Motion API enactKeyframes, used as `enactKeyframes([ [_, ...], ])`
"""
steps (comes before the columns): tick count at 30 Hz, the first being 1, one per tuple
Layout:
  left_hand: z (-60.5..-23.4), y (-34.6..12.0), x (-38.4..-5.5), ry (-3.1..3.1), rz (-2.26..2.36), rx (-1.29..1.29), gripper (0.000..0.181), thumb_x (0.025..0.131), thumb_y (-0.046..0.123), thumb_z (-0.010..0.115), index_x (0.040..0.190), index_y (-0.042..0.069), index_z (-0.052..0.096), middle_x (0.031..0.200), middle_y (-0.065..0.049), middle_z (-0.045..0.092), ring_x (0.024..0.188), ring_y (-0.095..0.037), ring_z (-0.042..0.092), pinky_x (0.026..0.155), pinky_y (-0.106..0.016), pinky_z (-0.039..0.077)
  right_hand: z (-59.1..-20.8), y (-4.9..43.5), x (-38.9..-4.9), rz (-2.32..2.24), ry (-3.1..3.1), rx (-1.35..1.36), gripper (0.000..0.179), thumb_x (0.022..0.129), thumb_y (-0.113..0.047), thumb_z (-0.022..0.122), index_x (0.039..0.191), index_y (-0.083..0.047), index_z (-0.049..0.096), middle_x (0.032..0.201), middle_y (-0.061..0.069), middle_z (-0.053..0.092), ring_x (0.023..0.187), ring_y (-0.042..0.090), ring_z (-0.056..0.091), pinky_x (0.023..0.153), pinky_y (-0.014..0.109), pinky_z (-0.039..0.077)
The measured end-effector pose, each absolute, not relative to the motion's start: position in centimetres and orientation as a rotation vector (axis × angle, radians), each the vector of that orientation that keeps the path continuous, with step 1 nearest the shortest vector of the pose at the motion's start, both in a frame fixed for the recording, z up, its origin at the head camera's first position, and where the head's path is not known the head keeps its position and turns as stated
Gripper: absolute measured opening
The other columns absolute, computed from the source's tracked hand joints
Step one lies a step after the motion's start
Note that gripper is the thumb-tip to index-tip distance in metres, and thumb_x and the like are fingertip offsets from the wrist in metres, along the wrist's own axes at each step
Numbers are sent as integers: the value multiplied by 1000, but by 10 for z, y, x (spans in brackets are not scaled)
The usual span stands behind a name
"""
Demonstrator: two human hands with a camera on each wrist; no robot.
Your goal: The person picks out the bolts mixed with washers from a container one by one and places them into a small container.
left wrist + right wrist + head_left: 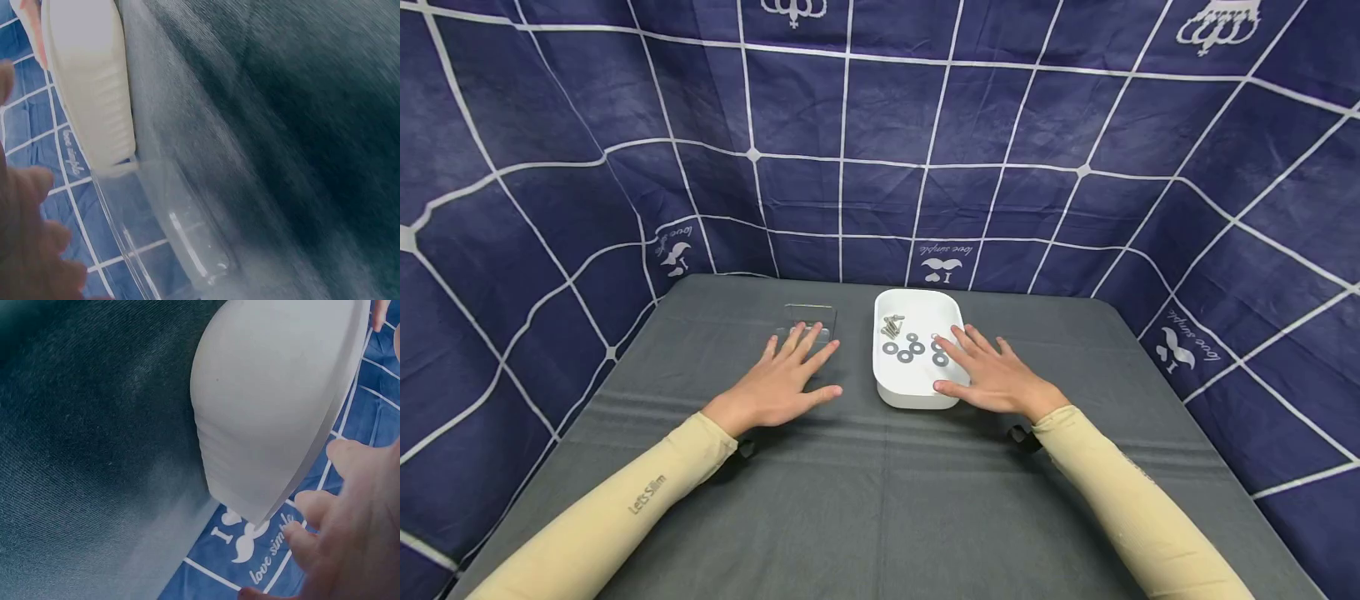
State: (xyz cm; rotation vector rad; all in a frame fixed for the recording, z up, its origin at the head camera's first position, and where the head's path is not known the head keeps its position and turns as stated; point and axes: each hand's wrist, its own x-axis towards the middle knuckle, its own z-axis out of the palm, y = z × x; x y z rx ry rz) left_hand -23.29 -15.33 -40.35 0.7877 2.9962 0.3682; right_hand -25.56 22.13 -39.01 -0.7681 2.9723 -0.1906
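In the head view the left hand [786, 383] is spread, palm down, its fingertips overlapping the near side of a clear plastic box [823, 317]. The right hand [996, 375] is also spread, over the right rim of a white tray [917, 385], and holds nothing. Inside the tray lie several grey washers [905, 357] and a small pile of metal screws [892, 327]. Part of the washers at the right is hidden by the right fingers. The left wrist view shows the clear box [156, 231] beside the white tray [94, 87]; the right wrist view shows the tray's side [262, 412].
A grey cloth [820, 508] covers the table. Dark blue curtains [887, 108] with white grid lines hang behind it and at both sides. Cream sleeves [617, 517] cover both forearms, and a dark strap [1022, 437] shows below the right wrist.
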Motion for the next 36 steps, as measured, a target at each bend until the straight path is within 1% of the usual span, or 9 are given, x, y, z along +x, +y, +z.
enactKeyframes([
  [4, -402, -146, -238, 3033, 509, 794, 78, 99, 66, 42, 161, 22, 26, 170, -12, 7, 156, -36, 3, 122, -60, 18, -388, 220, -258, -197, 3042, -804, 86, 90, -80, 40, 160, -30, 31, 164, 6, 32, 152, 30, 29, 111, 67, 31],
  [8, -398, -135, -243, 3084, 645, 808, 72, 100, 54, 52, 157, 12, 37, 163, -18, 30, 153, -36, 22, 118, -58, 30, -384, 219, -261, -216, 3138, -893, 79, 90, -77, 46, 150, -25, 50, 149, 3, 54, 135, 28, 52, 102, 58, 45],
  [12, -393, -124, -249, 3122, 748, 795, 63, 100, 45, 56, 149, 6, 47, 151, -17, 49, 144, -34, 42, 116, -52, 36, -380, 217, -263, -249, 3204, -946, 69, 92, -71, 52, 137, -21, 64, 133, 6, 67, 121, 26, 63, 92, 53, 53],
  [17, -393, -108, -256, 3143, 772, 750, 57, 98, 40, 58, 144, 6, 53, 141, -15, 59, 132, -33, 56, 108, -50, 45, -377, 213, -264, -332, 3234, -938, 53, 95, -59, 57, 126, -18, 71, 121, 8, 72, 112, 25, 68, 84, 52, 56],
  [21, -392, -92, -261, 3139, 726, 727, 55, 96, 38, 60, 142, 7, 55, 126, -11, 68, 114, -29, 66, 93, -49, 54, -377, 208, -267, -424, 3231, -911, 40, 95, -51, 62, 116, -20, 75, 106, 1, 75, 89, 16, 69, 75, 46, 56],
  [25, -390, -75, -264, 3146, 662, 740, 56, 95, 38, 60, 141, 6, 56, 126, -12, 68, 114, -29, 66, 92, -49, 54, -378, 205, -271, -478, 3236, -880, 31, 94, -45, 65, 108, -21, 78, 93, -5, 73, 71, 9, 60, 66, 40, 53],
  [28, -391, -65, -267, 3166, 645, 760, 58, 94, 36, 61, 140, 2, 56, 131, -16, 65, 120, -33, 62, 98, -49, 51, -378, 202, -274, -499, 3231, -875, 30, 95, -43, 64, 108, -20, 78, 91, -6, 72, 67, 7, 58, 64, 38, 52],
  [33, -392, -53, -276, 3167, 643, 693, 61, 92, 35, 62, 140, -2, 53, 123, -18, 65, 112, -32, 63, 95, -47, 52, -377, 199, -278, -518, 3212, -891, 29, 96, -40, 64, 108, -18, 78, 90, -5, 71, 65, 4, 58, 61, 35, 51],
  [36, -392, -46, -282, 3151, 657, 616, 67, 92, 35, 62, 143, -5, 47, 125, -22, 62, 113, -35, 62, 97, -47, 51, -375, 197, -280, -544, 3212, -882, 27, 94, -38, 66, 108, -18, 78, 90, -5, 71, 65, 4, 57, 60, 34, 51],
])
